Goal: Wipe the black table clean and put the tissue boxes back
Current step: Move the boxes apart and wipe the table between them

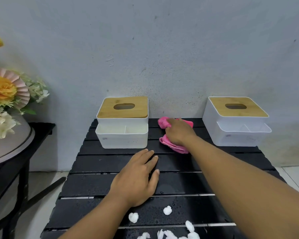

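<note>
Now clutching a crumpled pink cloth (173, 146), the right hand (179, 133) has white tissue wads (167, 210) at its 6 o'clock on the black slatted table (214, 163), nearer the flat, straight-fingered left hand (136, 180).

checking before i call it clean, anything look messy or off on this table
Yes. White tissue scraps lie scattered at the near end of the black table among water drops, far from the pink cloth under the right hand. The right tissue box sits turned at the corner, unlike the left tissue box.
</note>
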The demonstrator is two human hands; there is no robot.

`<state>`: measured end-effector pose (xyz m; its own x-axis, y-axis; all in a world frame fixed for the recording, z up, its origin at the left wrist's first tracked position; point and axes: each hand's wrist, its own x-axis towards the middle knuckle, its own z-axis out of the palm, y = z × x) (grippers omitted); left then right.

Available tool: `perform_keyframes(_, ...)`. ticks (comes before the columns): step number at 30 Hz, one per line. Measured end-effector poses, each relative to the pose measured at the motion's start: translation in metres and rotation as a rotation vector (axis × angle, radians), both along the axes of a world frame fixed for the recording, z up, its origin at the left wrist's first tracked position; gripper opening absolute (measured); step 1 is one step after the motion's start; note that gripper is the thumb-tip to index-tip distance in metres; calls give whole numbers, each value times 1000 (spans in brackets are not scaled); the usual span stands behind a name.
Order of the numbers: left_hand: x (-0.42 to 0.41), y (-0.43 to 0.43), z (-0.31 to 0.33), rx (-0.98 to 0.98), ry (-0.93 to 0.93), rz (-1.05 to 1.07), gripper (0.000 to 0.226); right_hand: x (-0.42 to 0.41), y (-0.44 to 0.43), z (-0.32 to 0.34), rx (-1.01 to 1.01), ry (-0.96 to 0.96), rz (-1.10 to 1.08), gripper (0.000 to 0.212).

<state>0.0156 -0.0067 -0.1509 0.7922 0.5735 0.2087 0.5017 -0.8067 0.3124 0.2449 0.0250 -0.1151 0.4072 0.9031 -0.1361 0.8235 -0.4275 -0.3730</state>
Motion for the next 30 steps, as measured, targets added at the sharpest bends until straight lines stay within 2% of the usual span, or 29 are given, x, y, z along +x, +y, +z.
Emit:
perform_keyframes(7, 1, -1, 1, 16, -7, -11, 54, 5, 9, 1, 5, -24, 104, 53)
perform_keyframes(17, 0, -1, 1, -4, -9, -12, 54, -2, -26, -4, 64, 3, 338, 50)
perform_keyframes(26, 1, 0, 0, 15, -29, -32, 58, -13, -80, -14, 74, 31, 364, 50)
perform_keyframes(30, 1, -1, -1, 10, -35, -6, 56, -16, -76, -12, 56, -1, 290, 50)
